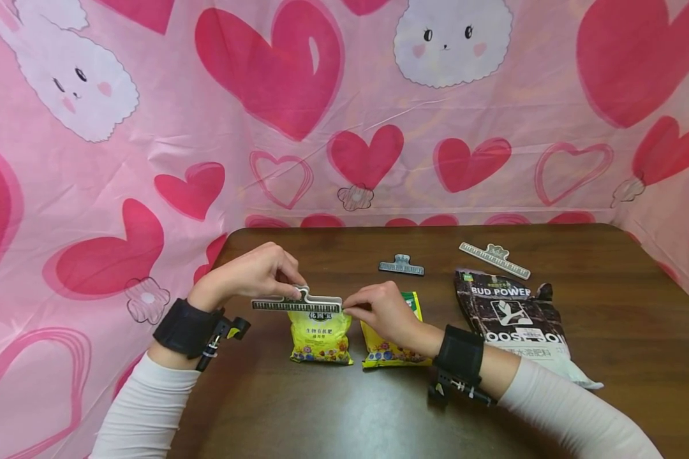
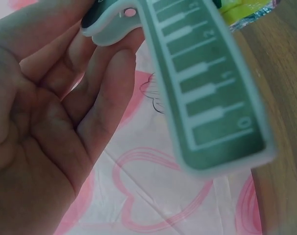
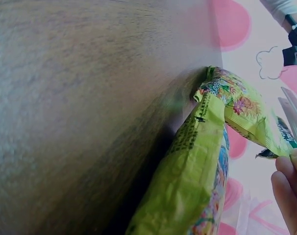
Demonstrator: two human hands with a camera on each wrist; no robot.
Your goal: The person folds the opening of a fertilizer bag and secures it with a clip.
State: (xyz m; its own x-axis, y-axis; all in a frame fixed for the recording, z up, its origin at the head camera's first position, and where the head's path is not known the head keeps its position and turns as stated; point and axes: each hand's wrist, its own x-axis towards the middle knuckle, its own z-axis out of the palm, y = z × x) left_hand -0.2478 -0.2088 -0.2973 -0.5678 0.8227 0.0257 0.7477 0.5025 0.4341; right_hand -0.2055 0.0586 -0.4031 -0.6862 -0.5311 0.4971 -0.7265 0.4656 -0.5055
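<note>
L hand [image 1: 258, 271] squeezes clip [image 1: 296, 304] handles, R hand [image 1: 381, 312] pinches yellow bag [image 1: 319, 335] top; keep fold flat & centred w/ jaws.

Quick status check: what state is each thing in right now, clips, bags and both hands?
left hand: pinches the handle of the long clip.
right hand: pinches the clip's right end.
long clip: held across the top of the yellow bag, jaw position unclear.
yellow bag: on the table, top at the clip.
second yellow bag: flat, unclipped.
dark bag: flat, unclipped.
small grey clip: loose on table.
pale long clip: loose on table.
</note>
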